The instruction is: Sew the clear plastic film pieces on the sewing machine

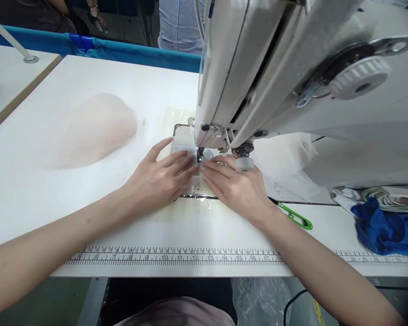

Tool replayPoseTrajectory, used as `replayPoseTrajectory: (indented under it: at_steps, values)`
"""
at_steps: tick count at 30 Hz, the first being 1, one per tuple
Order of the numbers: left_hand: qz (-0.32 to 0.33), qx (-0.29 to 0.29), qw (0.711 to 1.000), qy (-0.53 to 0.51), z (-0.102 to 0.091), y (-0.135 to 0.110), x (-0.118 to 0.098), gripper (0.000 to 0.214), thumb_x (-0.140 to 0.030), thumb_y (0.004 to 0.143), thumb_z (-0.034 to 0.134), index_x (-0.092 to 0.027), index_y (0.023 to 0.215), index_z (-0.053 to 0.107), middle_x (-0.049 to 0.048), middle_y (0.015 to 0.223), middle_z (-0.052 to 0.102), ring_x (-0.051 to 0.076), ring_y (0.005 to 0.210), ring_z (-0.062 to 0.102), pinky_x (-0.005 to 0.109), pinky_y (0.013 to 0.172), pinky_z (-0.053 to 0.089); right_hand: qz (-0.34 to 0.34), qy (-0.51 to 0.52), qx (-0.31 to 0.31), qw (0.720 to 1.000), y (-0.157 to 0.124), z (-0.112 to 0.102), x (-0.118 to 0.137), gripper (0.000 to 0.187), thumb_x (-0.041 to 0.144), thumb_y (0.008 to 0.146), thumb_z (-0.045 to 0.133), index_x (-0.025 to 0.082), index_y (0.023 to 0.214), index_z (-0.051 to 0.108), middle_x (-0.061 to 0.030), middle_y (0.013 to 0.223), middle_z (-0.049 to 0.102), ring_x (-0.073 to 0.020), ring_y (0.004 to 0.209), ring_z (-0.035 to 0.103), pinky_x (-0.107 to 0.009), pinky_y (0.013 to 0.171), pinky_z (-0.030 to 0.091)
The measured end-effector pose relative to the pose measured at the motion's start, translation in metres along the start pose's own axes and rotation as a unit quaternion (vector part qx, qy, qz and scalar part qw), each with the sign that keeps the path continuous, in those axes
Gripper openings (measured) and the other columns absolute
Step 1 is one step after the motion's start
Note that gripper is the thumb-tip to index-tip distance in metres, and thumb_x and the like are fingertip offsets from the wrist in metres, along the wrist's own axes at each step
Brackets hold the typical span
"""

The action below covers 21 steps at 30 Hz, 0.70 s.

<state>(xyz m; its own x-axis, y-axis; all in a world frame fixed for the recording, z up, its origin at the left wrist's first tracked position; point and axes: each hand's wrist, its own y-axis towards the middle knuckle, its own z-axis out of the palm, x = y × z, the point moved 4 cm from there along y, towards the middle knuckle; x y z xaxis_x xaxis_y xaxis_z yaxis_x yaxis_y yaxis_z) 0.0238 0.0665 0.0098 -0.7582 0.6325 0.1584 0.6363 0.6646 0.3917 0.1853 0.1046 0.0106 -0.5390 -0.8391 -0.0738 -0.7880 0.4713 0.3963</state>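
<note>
Evidently both hands are at the sewing machine (224,59), palms down, fingertips nearly meeting just beside the presser foot (200,155). The left hand (165,176) is spread, its far finger lifted out from the others, and its fingers lie over the metal plate (183,135). The right hand (236,181) reaches in from the other side, fingers stretched and close together, under the round knob (244,164). I cannot tell whether it pinches anything; whatever lies beneath the fingertips is blurred and covered. The plate sits in the table (129,231), below the needle end of the machine. A pale sheer piece (102,129) lies beyond the left forearm; a green-handled tool (295,216) lies beside the right wrist.
</note>
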Motion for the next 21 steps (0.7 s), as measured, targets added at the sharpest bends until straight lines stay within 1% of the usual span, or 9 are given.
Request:
replayPoseTrajectory:
  at_steps: [3, 5, 7, 10, 12, 18, 21]
  values:
    - [0.023, -0.013, 1.000, 0.015, -0.006, -0.004, -0.010, 0.029, -0.017, 0.095, 0.050, -0.014, 0.122, 0.061, 0.0092, 0.120, 0.069, 0.024, 0.116, 0.063, 0.052, 0.108, 0.042, -0.040, -0.010, -0.038, 0.998, -0.002, -0.006, 0.006, 0.022, 0.024, 0.096, 0.054, 0.014, 0.103, 0.073, -0.0021, 0.107, 0.075, -0.0191, 0.091, 0.067, -0.035, 0.086, 0.048]
    - [0.038, -0.009, 0.999, 0.020, -0.008, -0.006, -0.014, 0.029, -0.012, 0.094, 0.050, -0.009, 0.121, 0.061, 0.0113, 0.119, 0.069, 0.024, 0.117, 0.062, 0.051, 0.109, 0.042, -0.041, -0.013, -0.037, 0.998, -0.003, -0.007, 0.007, 0.024, 0.026, 0.097, 0.053, 0.013, 0.104, 0.072, -0.0032, 0.104, 0.076, -0.0191, 0.089, 0.067, -0.036, 0.088, 0.049]
    - [0.037, 0.001, 0.999, 0.017, -0.008, -0.007, -0.015, 0.030, -0.010, 0.093, 0.049, -0.007, 0.120, 0.061, 0.0126, 0.120, 0.068, 0.024, 0.118, 0.062, 0.051, 0.110, 0.041, -0.035, -0.013, -0.029, 0.999, -0.003, -0.007, 0.007, 0.025, 0.026, 0.097, 0.053, 0.013, 0.106, 0.072, -0.0042, 0.102, 0.076, -0.0188, 0.089, 0.068, -0.037, 0.090, 0.049]
    - [0.036, 0.003, 0.999, 0.014, -0.007, -0.007, -0.013, 0.031, -0.010, 0.095, 0.046, -0.007, 0.121, 0.061, 0.0125, 0.122, 0.067, 0.024, 0.118, 0.062, 0.052, 0.111, 0.040, -0.035, -0.007, -0.028, 0.999, -0.004, -0.006, 0.007, 0.025, 0.026, 0.097, 0.053, 0.013, 0.107, 0.072, -0.0050, 0.099, 0.076, -0.0190, 0.088, 0.068, -0.037, 0.092, 0.050]
    - [0.041, -0.007, 0.999, 0.015, -0.006, -0.007, -0.011, 0.031, -0.012, 0.095, 0.047, -0.006, 0.121, 0.061, 0.0128, 0.122, 0.067, 0.024, 0.117, 0.063, 0.051, 0.112, 0.039, -0.036, -0.005, -0.033, 0.999, -0.004, -0.005, 0.006, 0.025, 0.026, 0.096, 0.055, 0.013, 0.107, 0.072, -0.0052, 0.099, 0.076, -0.0193, 0.089, 0.069, -0.038, 0.092, 0.050]
    - [0.031, -0.017, 0.999, 0.003, 0.001, -0.008, -0.006, 0.031, -0.014, 0.094, 0.048, -0.007, 0.121, 0.062, 0.0128, 0.122, 0.067, 0.023, 0.117, 0.063, 0.050, 0.118, 0.030, -0.031, -0.005, -0.036, 0.999, -0.004, -0.003, 0.004, 0.023, 0.025, 0.095, 0.056, 0.014, 0.108, 0.072, -0.0037, 0.103, 0.076, -0.0190, 0.089, 0.069, -0.038, 0.093, 0.050]
    - [0.025, -0.018, 1.000, 0.001, 0.003, -0.007, -0.003, 0.031, -0.014, 0.094, 0.047, -0.010, 0.122, 0.062, 0.0109, 0.123, 0.067, 0.022, 0.117, 0.062, 0.049, 0.120, 0.028, -0.022, -0.006, -0.030, 0.999, -0.003, -0.002, 0.003, 0.023, 0.024, 0.095, 0.055, 0.015, 0.107, 0.073, -0.0046, 0.103, 0.076, -0.0187, 0.090, 0.069, -0.037, 0.092, 0.050]
